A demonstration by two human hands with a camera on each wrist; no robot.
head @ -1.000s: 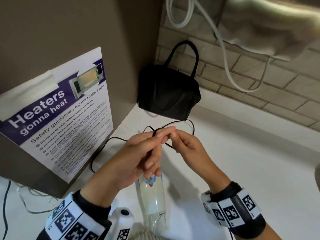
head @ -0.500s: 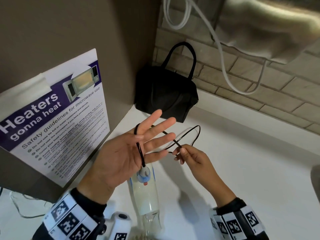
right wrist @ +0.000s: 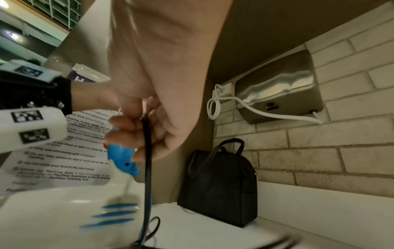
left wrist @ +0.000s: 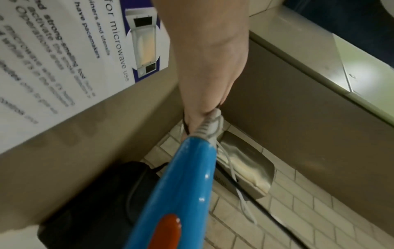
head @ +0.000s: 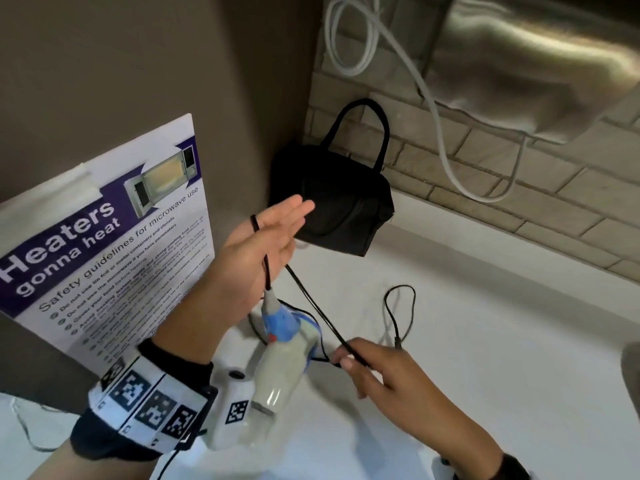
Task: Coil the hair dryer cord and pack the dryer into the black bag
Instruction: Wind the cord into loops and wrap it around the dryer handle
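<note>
The white and blue hair dryer [head: 280, 368] sits low over the white counter [head: 485, 375], under my left wrist. Its black cord [head: 311, 303] loops over the edge of my left hand [head: 277, 233], whose fingers are straight, and crosses the palm to the dryer's grey strain relief. In the left wrist view the blue handle [left wrist: 181, 193] runs along my left hand [left wrist: 209, 67]. My right hand [head: 346, 358] pinches the cord lower right and holds it taut; a loose loop lies beyond it. The black bag [head: 332, 202] stands in the corner behind, handles up.
A microwave safety poster [head: 104, 254] hangs on the brown panel at left. A steel wall hand dryer [head: 536, 64] with a white cable [head: 443, 133] is mounted on the brick wall above the counter. Thin wires [head: 24, 427] lie at lower left.
My left hand went from pinching the cord with the right to a flat open palm with the cord looped on it. My right hand drew the cord down and toward me.
</note>
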